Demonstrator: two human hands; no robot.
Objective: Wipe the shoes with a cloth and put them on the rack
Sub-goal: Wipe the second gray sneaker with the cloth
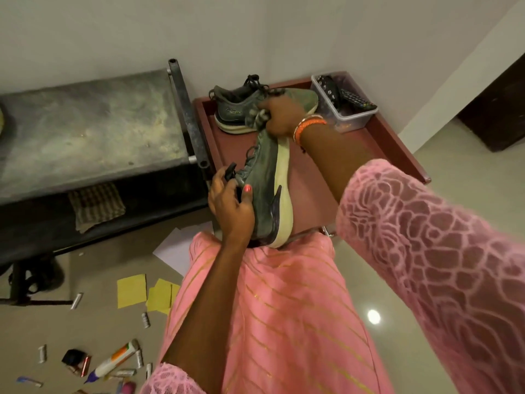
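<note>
Left hand (230, 203): my grip closed around the heel end of the held shoe, thumb along its side, fingers curled at the collar by the pull tab.
Right hand (279, 116): my grip pinching the cloth and pressing it against the toe end of the held shoe; orange bangles at the wrist.
Held shoe (268, 183): grey-green sneaker, pale sole, turned on its side, heel toward me and toe away, raised over the table and resting near my lap.
Cloth (257, 118): small grey bunch, mostly hidden under my right fingers, touching the held shoe's toe.
Second shoe (241, 108): matching sneaker, upright on the table at its far end, laces loose, partly behind my right hand.
Table (397, 149): low, reddish-brown, raised rim, set against the wall corner.
Plastic tub (345, 116): clear, on the table's far right corner, just beside the second shoe; holds remote controls.
Rack (85, 129): dark metal frame to the left of the table, dusty top tier; a checked rag on the lower tier.
Floor (71, 322): yellow paper squares, a white sheet, a glue tube and small batteries scattered at lower left.
Clothing: pink striped garment over my lap, pink lace sleeves.
</note>
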